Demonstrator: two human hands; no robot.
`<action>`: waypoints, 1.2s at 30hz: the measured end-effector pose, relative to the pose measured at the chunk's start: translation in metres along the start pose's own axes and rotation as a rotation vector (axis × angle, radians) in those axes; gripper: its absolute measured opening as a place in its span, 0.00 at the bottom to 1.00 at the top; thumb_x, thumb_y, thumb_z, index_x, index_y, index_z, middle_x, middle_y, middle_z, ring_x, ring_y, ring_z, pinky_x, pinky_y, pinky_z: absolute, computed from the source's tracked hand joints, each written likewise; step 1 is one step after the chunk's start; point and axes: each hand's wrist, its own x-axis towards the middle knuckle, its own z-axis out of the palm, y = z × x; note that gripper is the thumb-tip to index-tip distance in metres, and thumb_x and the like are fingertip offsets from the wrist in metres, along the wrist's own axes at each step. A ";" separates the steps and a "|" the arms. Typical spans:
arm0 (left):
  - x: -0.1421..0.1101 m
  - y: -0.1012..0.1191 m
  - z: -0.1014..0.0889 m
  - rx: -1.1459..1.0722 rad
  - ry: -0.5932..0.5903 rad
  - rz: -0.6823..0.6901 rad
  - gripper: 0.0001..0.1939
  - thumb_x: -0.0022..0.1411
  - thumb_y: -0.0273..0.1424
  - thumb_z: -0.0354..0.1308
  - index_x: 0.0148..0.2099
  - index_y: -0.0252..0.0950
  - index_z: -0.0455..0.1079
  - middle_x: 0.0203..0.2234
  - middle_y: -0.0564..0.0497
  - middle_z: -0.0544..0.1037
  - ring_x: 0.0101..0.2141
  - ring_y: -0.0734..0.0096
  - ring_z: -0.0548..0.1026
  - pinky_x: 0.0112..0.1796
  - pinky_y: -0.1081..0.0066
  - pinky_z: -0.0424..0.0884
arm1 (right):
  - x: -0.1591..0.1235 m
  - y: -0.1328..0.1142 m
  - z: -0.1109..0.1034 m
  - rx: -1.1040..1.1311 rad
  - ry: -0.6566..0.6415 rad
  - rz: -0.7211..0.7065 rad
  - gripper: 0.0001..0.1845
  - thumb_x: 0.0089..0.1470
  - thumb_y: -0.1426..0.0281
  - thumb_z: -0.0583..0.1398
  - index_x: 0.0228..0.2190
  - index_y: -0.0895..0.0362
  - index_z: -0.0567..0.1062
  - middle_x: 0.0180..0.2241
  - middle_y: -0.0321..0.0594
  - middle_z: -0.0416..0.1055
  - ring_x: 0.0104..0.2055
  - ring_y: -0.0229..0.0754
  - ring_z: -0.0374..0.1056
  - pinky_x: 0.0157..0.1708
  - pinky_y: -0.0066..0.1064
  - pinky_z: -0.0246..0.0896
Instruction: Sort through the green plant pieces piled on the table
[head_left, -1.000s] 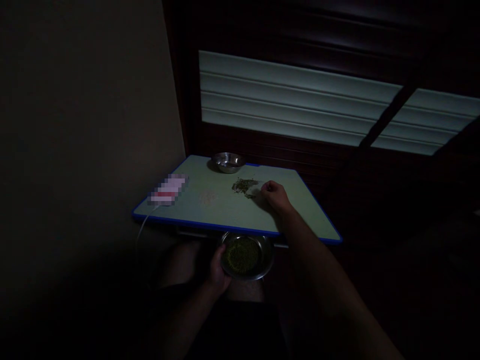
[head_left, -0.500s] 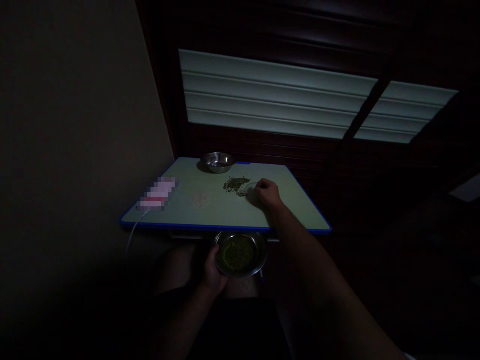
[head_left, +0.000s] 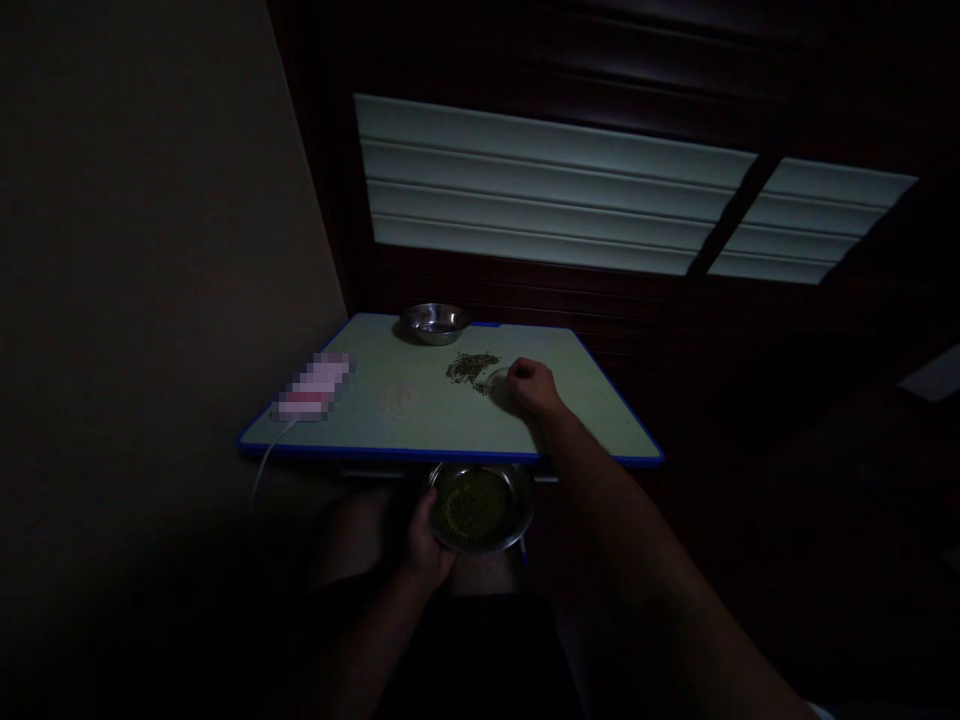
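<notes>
My left hand (head_left: 430, 545) grips a metal bowl (head_left: 520, 520) by its left side, thumb over the rim, just below the table's front edge. Small green grains that look like mung beans (head_left: 471, 505) cover the bowl's bottom. Over the table, my right hand (head_left: 532, 385) is closed on a pale, thin spoon (head_left: 496, 377), whose tip points left. That tip touches or nearly touches the near edge of a loose pile of the same grains (head_left: 471, 367). Poor light blurs the spoon's exact shape.
An empty-looking metal bowl (head_left: 436, 324) stands at the table's back edge. A blurred pink phone-like thing (head_left: 315, 388) with a white cable (head_left: 264, 465) lies at left. A faint pale patch (head_left: 396, 400) marks the blue-edged table (head_left: 450, 430). Wall left, louvred panels behind.
My right hand and the spoon have shifted very slightly left by the pile. The left hand and its bowl look the same.
</notes>
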 end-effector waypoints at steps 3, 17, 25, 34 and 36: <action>0.001 0.000 -0.001 -0.002 -0.010 0.011 0.15 0.56 0.34 0.56 0.42 0.33 0.76 0.35 0.44 0.82 0.41 0.57 0.78 0.48 0.57 0.70 | 0.000 -0.001 0.000 0.011 0.021 0.013 0.03 0.35 0.71 0.54 0.18 0.56 0.68 0.18 0.31 0.63 0.25 0.36 0.58 0.28 0.27 0.53; 0.001 0.001 -0.002 0.013 -0.051 0.001 0.16 0.56 0.36 0.57 0.43 0.34 0.76 0.38 0.44 0.82 0.50 0.54 0.74 0.51 0.58 0.67 | 0.001 0.003 0.001 -0.021 0.018 -0.019 0.03 0.37 0.71 0.55 0.18 0.56 0.69 0.19 0.32 0.65 0.25 0.36 0.59 0.28 0.28 0.53; 0.000 0.001 0.000 0.016 -0.035 0.005 0.15 0.56 0.37 0.56 0.42 0.34 0.77 0.36 0.44 0.82 0.47 0.54 0.75 0.50 0.57 0.68 | 0.000 0.003 0.003 -0.018 -0.013 0.004 0.04 0.37 0.71 0.55 0.19 0.57 0.69 0.19 0.32 0.65 0.25 0.35 0.59 0.27 0.27 0.52; 0.000 0.001 -0.001 0.021 -0.035 0.006 0.15 0.56 0.36 0.56 0.42 0.35 0.76 0.37 0.45 0.82 0.49 0.53 0.74 0.50 0.57 0.68 | 0.000 0.000 0.002 -0.020 0.010 0.004 0.04 0.38 0.69 0.55 0.19 0.57 0.70 0.19 0.33 0.65 0.25 0.35 0.59 0.27 0.27 0.52; 0.000 0.001 -0.001 0.024 -0.042 0.002 0.15 0.56 0.37 0.56 0.42 0.36 0.76 0.37 0.45 0.82 0.49 0.53 0.74 0.50 0.56 0.68 | -0.001 -0.001 0.002 -0.016 0.000 0.009 0.04 0.37 0.70 0.56 0.20 0.57 0.70 0.19 0.32 0.66 0.25 0.35 0.59 0.27 0.27 0.52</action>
